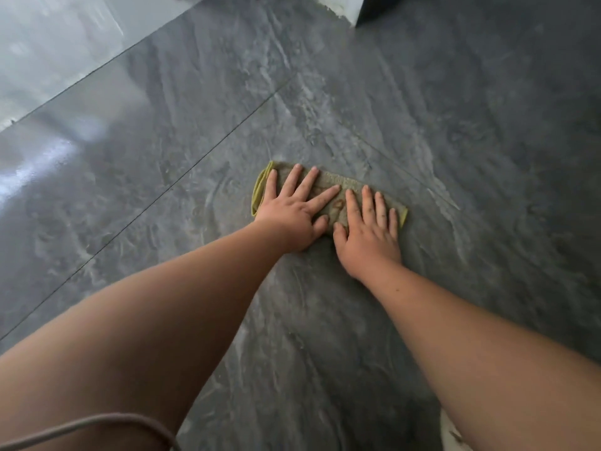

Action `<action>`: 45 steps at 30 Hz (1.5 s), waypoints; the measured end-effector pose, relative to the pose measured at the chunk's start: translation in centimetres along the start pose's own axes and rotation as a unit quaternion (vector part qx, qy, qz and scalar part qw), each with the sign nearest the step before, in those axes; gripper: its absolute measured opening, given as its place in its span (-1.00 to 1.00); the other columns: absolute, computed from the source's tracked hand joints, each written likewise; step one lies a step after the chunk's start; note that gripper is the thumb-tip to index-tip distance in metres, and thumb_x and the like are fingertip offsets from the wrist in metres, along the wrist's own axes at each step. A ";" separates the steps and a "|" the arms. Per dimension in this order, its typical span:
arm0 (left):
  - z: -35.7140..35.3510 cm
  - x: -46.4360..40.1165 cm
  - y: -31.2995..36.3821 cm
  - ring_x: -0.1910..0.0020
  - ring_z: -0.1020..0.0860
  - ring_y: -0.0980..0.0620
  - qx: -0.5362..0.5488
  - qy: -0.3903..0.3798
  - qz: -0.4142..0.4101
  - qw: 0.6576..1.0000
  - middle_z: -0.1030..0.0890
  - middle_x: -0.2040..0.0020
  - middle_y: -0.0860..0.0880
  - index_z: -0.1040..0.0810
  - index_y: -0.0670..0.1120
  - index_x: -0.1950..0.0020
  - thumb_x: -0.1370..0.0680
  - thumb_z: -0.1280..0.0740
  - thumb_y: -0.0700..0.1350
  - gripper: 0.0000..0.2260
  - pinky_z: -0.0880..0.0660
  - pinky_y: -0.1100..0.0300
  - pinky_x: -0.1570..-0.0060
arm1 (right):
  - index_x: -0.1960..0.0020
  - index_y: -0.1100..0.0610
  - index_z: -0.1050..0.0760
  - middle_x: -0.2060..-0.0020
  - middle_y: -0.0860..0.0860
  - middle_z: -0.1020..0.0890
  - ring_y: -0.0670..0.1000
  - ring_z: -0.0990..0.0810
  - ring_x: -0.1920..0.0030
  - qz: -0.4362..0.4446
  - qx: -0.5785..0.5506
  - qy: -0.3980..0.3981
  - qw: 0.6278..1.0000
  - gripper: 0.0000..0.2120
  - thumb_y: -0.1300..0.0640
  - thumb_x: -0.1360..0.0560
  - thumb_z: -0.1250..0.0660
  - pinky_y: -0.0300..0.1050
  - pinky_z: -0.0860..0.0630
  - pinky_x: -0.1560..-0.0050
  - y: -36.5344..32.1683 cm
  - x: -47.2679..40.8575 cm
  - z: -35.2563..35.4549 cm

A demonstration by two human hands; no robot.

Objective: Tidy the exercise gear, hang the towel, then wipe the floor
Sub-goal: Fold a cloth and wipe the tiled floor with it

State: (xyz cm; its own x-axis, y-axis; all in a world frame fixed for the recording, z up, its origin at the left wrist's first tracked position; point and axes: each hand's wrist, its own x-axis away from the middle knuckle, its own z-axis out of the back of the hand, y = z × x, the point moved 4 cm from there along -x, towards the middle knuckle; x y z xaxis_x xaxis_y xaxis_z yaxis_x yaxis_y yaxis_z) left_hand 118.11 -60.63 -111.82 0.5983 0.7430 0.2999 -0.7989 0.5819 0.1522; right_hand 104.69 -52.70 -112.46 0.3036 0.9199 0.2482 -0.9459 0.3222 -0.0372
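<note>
both forearms fill the bottom of my view, bare, reaching fwd and down to the floor (422,102). thin grey cord (97,424) loops across the bottom-left corner, right up by the camera.

left hand (292,213) lies flat on the left half of the cloth (338,185), fingers straight and spread, thumb tucked in toward the middle. right hand (369,232) lies flat on the right half, fingers straight and close together, thumb just beside the left thumb. neither hand grips anything; palms and fingers are pressing down on the cloth, nothing curled round it.

cloth is a folded olive-green rag w/ a yellower edge showing at its left end, lying flat on the floor about mid-frame, long side running left to right. a faint brownish mark shows on it btwn the two hands.

floor is dark grey stone-look tile w/ pale streaks and thin joint lines running diagonally. glare on the tiles at far left. dark object (374,9) sits at the top-right edge, can't tell what it is.
</note>
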 end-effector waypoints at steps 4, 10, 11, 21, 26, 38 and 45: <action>-0.4 2.4 -0.2 -0.58 0.28 -0.09 0.015 -0.003 0.002 1.000 0.22 -0.62 0.04 0.21 0.34 -0.54 -0.58 0.08 0.29 -0.45 0.30 -0.26 -0.48 | -0.61 -0.02 0.17 -0.61 0.03 0.14 0.09 0.18 -0.59 -0.013 0.000 0.006 1.000 -0.36 -0.12 -0.60 0.03 0.17 0.20 -0.54 -1.5 2.3 -0.8; -2.7 12.0 -2.6 -0.58 0.26 -0.09 0.045 0.003 0.020 0.999 0.20 -0.62 0.04 0.19 0.35 -0.54 -0.58 0.06 0.28 -0.44 0.30 -0.24 -0.48 | -0.61 0.00 0.15 -0.61 0.07 0.13 0.12 0.18 -0.59 0.041 -0.010 -0.036 0.998 -0.34 -0.15 -0.59 0.06 0.18 0.22 -0.54 -6.0 9.5 -2.0; -3.1 13.9 -3.1 -0.58 0.25 -0.09 0.048 0.006 0.030 0.998 0.19 -0.63 0.04 0.19 0.34 -0.54 -0.57 0.06 0.28 -0.43 0.30 -0.24 -0.48 | -0.61 0.01 0.12 -0.61 0.08 0.10 0.14 0.16 -0.59 0.050 -0.014 -0.037 0.998 -0.33 -0.17 -0.56 0.10 0.18 0.21 -0.53 -7.2 11.0 -2.3; -8.0 32.5 -8.3 -0.57 0.31 -0.06 0.091 0.012 0.160 0.983 0.25 -0.60 0.07 0.22 0.36 -0.54 -0.58 0.05 0.25 -0.44 0.33 -0.22 -0.48 | -0.57 0.07 -0.15 -0.57 0.14 -0.15 0.17 -0.03 -0.55 0.181 0.013 -0.057 0.982 -0.33 -0.19 -0.52 -0.05 0.20 0.10 -0.49 -17.6 23.4 -6.0; -10.7 41.7 -9.8 -0.54 0.38 -0.05 0.137 0.000 0.288 0.948 0.30 -0.58 0.06 0.26 0.34 -0.53 -0.59 0.08 0.25 -0.45 0.37 -0.20 -0.47 | -0.58 -0.02 0.05 -0.59 0.07 0.03 0.06 0.19 -0.56 0.315 0.036 -0.083 0.945 -0.34 -0.18 -0.54 0.03 0.17 0.23 -0.50 -23.2 26.6 -7.3; -12.6 44.6 -7.9 -0.59 0.16 -0.14 0.210 0.043 0.433 0.875 0.07 -0.62 -0.08 0.04 0.26 -0.58 -0.60 0.00 0.22 -0.45 0.18 -0.25 -0.46 | -0.57 -0.04 -0.09 -0.57 0.07 -0.08 0.14 -0.02 -0.56 0.431 0.100 -0.044 0.896 -0.30 -0.23 -0.48 -0.11 0.22 0.13 -0.50 -27.2 25.6 -7.5; -9.1 38.8 -17.2 -0.53 0.41 -0.10 0.195 0.041 0.456 0.868 0.39 -0.57 0.00 0.33 0.33 -0.52 -0.62 0.13 0.24 -0.47 0.42 -0.23 -0.43 | -0.57 -0.17 0.13 -0.59 -0.03 0.06 0.07 0.10 -0.59 0.494 0.099 -0.040 0.863 -0.30 -0.34 -0.50 0.03 0.18 0.23 -0.53 -34.1 15.0 -4.8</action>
State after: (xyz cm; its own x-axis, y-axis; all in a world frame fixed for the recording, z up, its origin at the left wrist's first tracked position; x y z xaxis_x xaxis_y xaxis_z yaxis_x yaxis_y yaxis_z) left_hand 155.61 -38.77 -111.39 -0.3033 0.8659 0.3977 -0.8930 -0.4039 0.1983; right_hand 142.07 -48.78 -112.11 -0.6642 0.7025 0.2556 -0.7414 -0.6627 -0.1056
